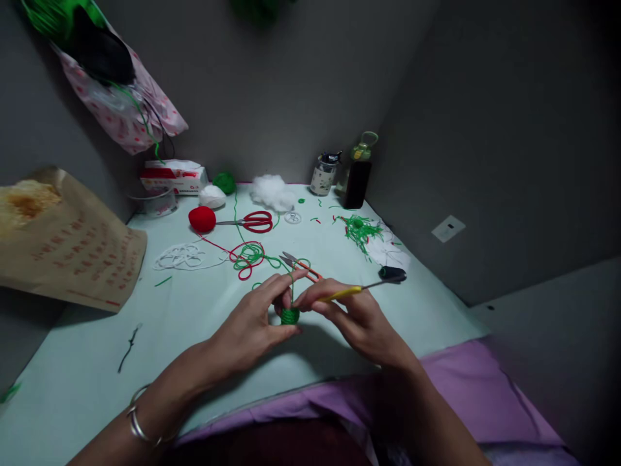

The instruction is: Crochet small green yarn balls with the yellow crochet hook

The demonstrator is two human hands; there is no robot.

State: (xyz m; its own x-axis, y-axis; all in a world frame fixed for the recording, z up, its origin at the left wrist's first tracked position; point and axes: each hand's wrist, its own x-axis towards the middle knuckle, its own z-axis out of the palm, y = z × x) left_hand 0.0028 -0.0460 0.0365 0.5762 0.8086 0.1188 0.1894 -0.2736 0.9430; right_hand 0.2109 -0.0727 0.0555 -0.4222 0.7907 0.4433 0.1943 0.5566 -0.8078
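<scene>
Between the fingers of my left hand (252, 323) is a small green crochet piece (290, 316), with a strand of green yarn rising from it over the forefinger. My right hand (356, 323) is closed around the yellow handle of a crochet hook (345, 293); the handle's metal end points away to the right. Its tip, at the green piece, is hidden by my fingers. Just beyond my hands lie small orange thread snips (303, 265), blades to the left. Loose green yarn (250, 255) is tangled with a red strand on the table behind my left hand.
Red-handled scissors (257, 221) lie beside a red yarn ball (202, 219). White stuffing (272, 192), a pen cup (324, 175) and a bottle (361, 152) stand along the back. Green yarn scraps (359, 230) lie right. A paper bag (82, 239) is at left.
</scene>
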